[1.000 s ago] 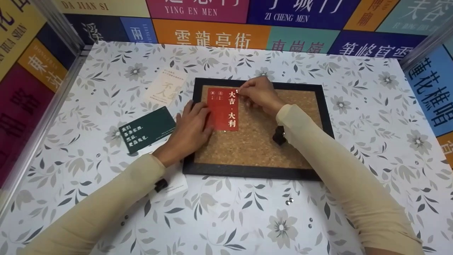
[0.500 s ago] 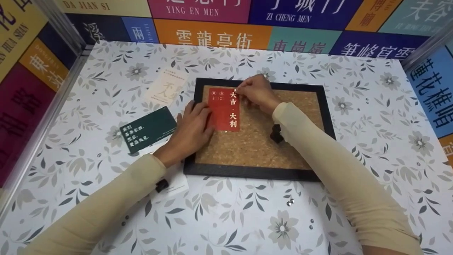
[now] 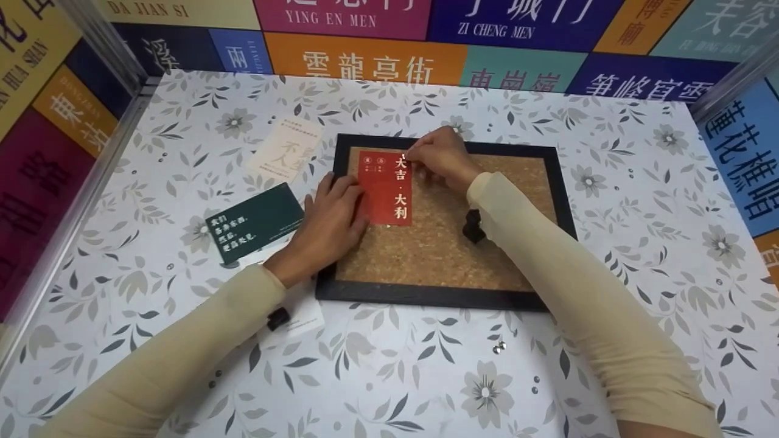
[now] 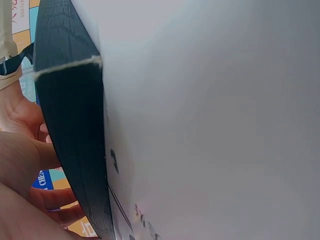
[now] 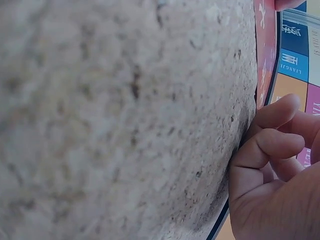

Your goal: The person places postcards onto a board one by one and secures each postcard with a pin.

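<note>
A red card (image 3: 382,194) with pale lettering lies on the upper left of a black-framed cork board (image 3: 435,258). My left hand (image 3: 328,222) reaches over the frame's left side, fingers extended, and rests at the card's left edge. At the card's top right corner, my right hand (image 3: 444,158) pinches a small silver thumbtack (image 3: 404,156), mostly covered by the fingertips. The right wrist view has the curled fingers (image 5: 267,145) low against the cork. In the left wrist view, the frame's dark side (image 4: 72,115) fills the space beside my fingers.
A dark green card (image 3: 254,222) lies left of the board, overlapping a white card. Farther back is a cream card (image 3: 286,149). Loose silver thumbtacks (image 3: 499,347) and other small shiny pieces are scattered over the floral tabletop. Colourful lettered panels (image 3: 365,58) border the table.
My right hand has moved slightly left and in over the card's top right corner, so the thumbtack shows less. The left hand and the red card stay in place.
</note>
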Action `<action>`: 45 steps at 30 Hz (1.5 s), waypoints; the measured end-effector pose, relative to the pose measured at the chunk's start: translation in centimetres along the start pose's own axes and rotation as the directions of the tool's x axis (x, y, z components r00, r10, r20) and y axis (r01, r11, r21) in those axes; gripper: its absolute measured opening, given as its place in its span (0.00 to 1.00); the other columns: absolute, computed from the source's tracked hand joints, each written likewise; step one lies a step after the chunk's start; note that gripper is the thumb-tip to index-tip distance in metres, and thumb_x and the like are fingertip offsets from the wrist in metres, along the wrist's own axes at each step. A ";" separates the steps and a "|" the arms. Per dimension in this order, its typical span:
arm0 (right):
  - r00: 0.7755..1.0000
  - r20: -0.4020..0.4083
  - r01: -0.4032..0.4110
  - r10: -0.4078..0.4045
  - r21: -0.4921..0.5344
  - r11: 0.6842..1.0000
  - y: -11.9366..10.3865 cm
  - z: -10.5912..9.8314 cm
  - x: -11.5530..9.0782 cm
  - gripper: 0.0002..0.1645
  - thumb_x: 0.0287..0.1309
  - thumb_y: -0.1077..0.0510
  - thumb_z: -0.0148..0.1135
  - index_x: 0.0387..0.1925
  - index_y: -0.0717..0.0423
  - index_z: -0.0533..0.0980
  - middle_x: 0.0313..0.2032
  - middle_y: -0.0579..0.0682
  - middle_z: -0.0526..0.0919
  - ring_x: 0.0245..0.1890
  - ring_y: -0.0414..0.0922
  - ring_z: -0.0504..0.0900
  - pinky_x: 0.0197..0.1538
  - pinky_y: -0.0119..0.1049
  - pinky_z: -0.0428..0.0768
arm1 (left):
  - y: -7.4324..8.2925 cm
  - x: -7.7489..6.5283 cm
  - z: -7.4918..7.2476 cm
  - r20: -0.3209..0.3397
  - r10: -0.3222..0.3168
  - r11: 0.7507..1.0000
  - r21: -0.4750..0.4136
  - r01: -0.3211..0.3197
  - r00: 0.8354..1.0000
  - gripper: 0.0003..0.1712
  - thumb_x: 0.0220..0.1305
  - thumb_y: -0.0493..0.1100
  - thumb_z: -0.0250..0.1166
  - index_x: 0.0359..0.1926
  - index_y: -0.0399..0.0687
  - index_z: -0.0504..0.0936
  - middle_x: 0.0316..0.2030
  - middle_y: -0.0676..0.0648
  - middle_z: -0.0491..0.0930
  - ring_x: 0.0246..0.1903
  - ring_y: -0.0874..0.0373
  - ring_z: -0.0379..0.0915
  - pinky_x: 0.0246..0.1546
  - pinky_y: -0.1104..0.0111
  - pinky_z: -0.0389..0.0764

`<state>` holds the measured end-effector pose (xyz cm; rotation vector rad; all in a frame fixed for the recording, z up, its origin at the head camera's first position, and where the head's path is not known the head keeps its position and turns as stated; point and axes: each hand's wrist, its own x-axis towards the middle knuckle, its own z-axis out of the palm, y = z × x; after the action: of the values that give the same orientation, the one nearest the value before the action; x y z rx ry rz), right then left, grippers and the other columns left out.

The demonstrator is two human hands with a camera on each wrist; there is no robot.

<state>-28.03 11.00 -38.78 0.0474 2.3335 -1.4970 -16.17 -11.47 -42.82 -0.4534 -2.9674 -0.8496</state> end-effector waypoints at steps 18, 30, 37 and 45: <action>0.994 -0.021 -0.101 0.103 0.054 0.993 -0.3 0.2 0.5 0.15 0.73 0.62 0.68 0.27 0.63 0.86 0.17 0.48 0.82 0.14 0.38 0.76 0.19 0.29 0.68 | 0.8 -0.2 -0.7 0.033 -0.035 0.999 0.005 0.035 0.999 0.27 0.80 0.43 0.65 0.74 0.37 0.78 0.78 0.39 0.69 0.84 0.32 0.47 0.74 0.22 0.55; 0.989 -0.032 -0.140 0.143 0.099 0.985 -0.3 0.5 0.9 0.14 0.72 0.64 0.67 0.27 0.63 0.84 0.16 0.47 0.81 0.13 0.37 0.76 0.19 0.28 0.70 | -0.2 0.1 0.3 0.007 -0.018 1.000 0.000 0.018 1.000 0.27 0.80 0.43 0.64 0.73 0.36 0.78 0.78 0.39 0.69 0.84 0.32 0.47 0.71 0.19 0.56; 0.994 -0.015 -0.107 0.110 0.120 0.987 -0.2 0.5 0.8 0.16 0.71 0.65 0.66 0.25 0.64 0.84 0.14 0.48 0.80 0.12 0.37 0.75 0.18 0.28 0.72 | 0.6 -0.2 -0.5 0.022 -0.039 0.999 -0.004 0.039 0.999 0.27 0.81 0.43 0.63 0.73 0.36 0.77 0.78 0.39 0.68 0.84 0.32 0.47 0.72 0.20 0.55; 0.996 -0.026 -0.086 0.089 0.107 0.991 -0.1 0.5 0.7 0.16 0.72 0.64 0.66 0.25 0.65 0.83 0.14 0.49 0.80 0.11 0.37 0.76 0.18 0.28 0.74 | 0.8 -0.1 -0.8 0.055 -0.052 0.999 0.005 0.052 0.997 0.27 0.83 0.45 0.62 0.76 0.38 0.76 0.80 0.40 0.66 0.85 0.33 0.45 0.75 0.22 0.53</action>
<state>-28.53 10.42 -39.11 0.1994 2.2431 -1.5857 -15.84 -11.26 -41.70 -0.4080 -3.0428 -0.8503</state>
